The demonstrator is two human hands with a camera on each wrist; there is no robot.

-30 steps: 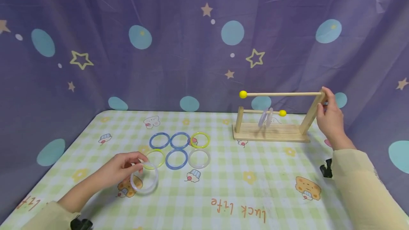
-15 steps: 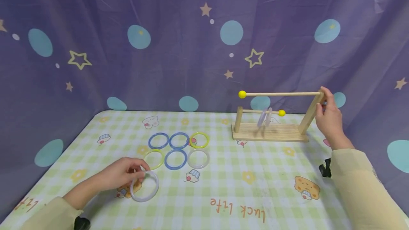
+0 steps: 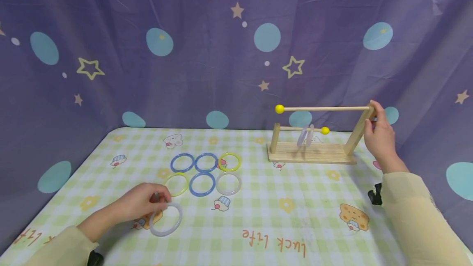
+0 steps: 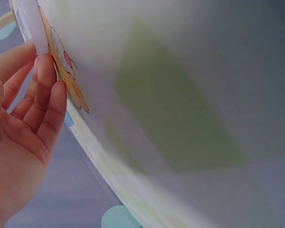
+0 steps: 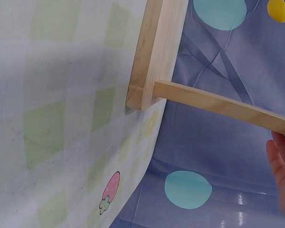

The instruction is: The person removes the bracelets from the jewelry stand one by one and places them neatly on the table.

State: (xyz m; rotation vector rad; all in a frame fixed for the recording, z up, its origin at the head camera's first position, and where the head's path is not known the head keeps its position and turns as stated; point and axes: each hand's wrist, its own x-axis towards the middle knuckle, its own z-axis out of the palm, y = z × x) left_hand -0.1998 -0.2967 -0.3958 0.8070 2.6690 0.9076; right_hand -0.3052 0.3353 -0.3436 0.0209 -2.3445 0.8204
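Note:
My left hand [image 3: 144, 202] pinches a pale translucent ring [image 3: 161, 233] by its upper edge, low over the front left of the table. In the left wrist view the thumb and fingertips meet on this ring [image 4: 34, 26]. At the right, a wooden stand [image 3: 314, 158] carries two rods with yellow ball ends at different heights. Two pale rings [image 3: 310, 136] hang on the lower rod. My right hand [image 3: 380, 141] grips the top of its taller, slanted post [image 3: 357, 134]. In the right wrist view only some fingers [image 5: 277, 159] show against the post.
Loose rings lie in two rows left of centre: blue rings [image 3: 202, 195], yellow rings [image 3: 229, 170] and a clear one [image 3: 228, 194]. The checked tablecloth [image 3: 269, 212] covers the table. A purple curtain [image 3: 207, 85] rises behind it.
The left hand has lowered slightly toward the front, bringing the pale ring down with it. The right hand keeps its grip on the post. The whole head view has shifted slightly.

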